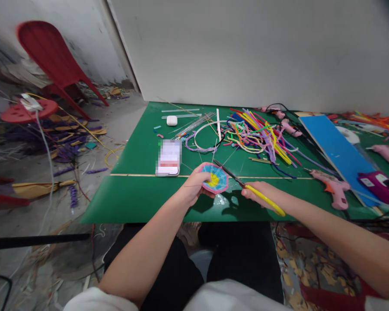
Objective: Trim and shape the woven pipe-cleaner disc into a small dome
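Note:
My left hand [194, 186] grips a small round disc of coiled pipe cleaners [221, 172], yellow in the middle, then blue, with a pink rim. A thin wire sticks out to the left of that hand. Fingers of my right hand [258, 193] are closed around scissors with yellow handles [268, 202]. Their dark blades reach toward the upper right of the disc; whether they touch it I cannot tell. A phone [168, 158] lies left of the disc, and a pile of colourful pipe cleaners [256, 134] lies beyond my right hand.
Pink glue guns [332, 186] with cables lie on the green table [132, 198] at the right, near a blue board [337, 155]. Clear glue sticks [199, 123] and a white earbud case [171, 120] sit at the back. A red chair [52, 60] stands left on a littered floor.

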The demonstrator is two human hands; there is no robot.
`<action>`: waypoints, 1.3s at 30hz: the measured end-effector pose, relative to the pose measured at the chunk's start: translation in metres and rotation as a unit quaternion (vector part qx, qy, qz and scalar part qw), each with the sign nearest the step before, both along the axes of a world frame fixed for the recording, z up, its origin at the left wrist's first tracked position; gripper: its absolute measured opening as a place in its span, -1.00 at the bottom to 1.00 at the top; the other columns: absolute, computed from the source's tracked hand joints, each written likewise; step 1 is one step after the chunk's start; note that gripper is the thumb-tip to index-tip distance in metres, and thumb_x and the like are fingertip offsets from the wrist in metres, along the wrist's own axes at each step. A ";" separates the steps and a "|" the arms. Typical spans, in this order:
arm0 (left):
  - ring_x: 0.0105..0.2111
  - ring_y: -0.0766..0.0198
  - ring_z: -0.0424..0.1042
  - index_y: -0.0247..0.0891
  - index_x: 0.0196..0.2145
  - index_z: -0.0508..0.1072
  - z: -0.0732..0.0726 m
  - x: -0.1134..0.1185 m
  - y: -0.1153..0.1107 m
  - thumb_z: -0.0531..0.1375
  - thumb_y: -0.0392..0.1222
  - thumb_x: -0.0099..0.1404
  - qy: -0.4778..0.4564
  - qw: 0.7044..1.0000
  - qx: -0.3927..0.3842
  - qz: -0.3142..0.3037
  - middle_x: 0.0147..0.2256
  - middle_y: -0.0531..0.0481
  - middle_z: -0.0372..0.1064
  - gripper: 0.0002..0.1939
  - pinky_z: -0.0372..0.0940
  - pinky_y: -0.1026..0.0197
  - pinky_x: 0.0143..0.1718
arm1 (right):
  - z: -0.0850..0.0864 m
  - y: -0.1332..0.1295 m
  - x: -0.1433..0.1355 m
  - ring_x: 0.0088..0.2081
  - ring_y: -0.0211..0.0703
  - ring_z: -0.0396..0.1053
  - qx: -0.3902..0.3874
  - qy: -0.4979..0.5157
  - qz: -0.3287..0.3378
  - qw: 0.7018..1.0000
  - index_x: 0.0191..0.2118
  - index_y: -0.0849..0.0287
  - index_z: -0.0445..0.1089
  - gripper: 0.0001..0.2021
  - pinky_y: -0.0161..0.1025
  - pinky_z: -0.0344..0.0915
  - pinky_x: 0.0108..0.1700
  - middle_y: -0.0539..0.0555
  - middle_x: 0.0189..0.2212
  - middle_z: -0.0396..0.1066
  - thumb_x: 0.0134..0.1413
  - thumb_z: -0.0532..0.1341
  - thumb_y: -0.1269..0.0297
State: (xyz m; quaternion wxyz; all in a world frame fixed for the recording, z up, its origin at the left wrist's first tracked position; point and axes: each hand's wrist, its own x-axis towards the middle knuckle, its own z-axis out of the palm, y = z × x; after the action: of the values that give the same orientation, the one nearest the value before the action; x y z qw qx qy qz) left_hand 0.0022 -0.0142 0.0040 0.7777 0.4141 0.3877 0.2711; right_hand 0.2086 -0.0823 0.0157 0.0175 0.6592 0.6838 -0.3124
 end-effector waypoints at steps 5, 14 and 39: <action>-0.70 0.35 0.33 -0.24 -0.22 0.28 -0.002 0.000 0.000 0.04 -0.35 -0.10 -0.003 1.000 0.001 -0.003 -0.48 0.03 0.35 -0.61 0.25 0.32 -0.78 | 0.000 0.001 -0.001 -0.56 -0.25 0.24 0.000 -0.024 -0.001 1.000 -0.48 0.17 0.29 -0.53 -0.37 0.03 -0.54 0.03 -0.59 0.33 0.04 -0.09 -0.14; -0.69 0.31 0.34 -0.26 -0.25 0.30 -0.003 0.000 0.001 0.04 -0.35 -0.15 -0.007 1.000 -0.017 -0.007 -0.51 0.01 0.35 -0.59 0.25 0.30 -0.78 | 0.003 0.001 -0.009 -0.54 -0.19 0.29 0.029 -0.096 -0.001 0.995 -0.57 0.16 0.29 -0.66 -0.33 0.01 -0.49 0.06 -0.63 0.33 0.08 -0.03 0.10; -0.23 0.24 0.41 -0.03 0.17 -0.11 -0.011 0.014 -0.011 0.28 -0.24 -0.01 -0.126 0.979 0.155 0.050 0.07 -0.13 0.12 -0.11 0.33 0.22 -0.25 | -0.012 0.000 -0.003 -0.79 -0.35 -0.02 -0.054 0.209 -0.223 0.951 -0.60 0.10 -0.03 -0.71 -0.41 0.00 -0.76 -0.19 -0.83 -0.14 0.02 -0.09 0.07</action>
State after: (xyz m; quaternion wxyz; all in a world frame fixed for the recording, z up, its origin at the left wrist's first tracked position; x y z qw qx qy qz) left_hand 0.0163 -0.0251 -0.0066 0.7325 0.4720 0.2600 0.4161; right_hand 0.2060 -0.0827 0.0042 -0.1605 0.7134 0.4897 -0.4749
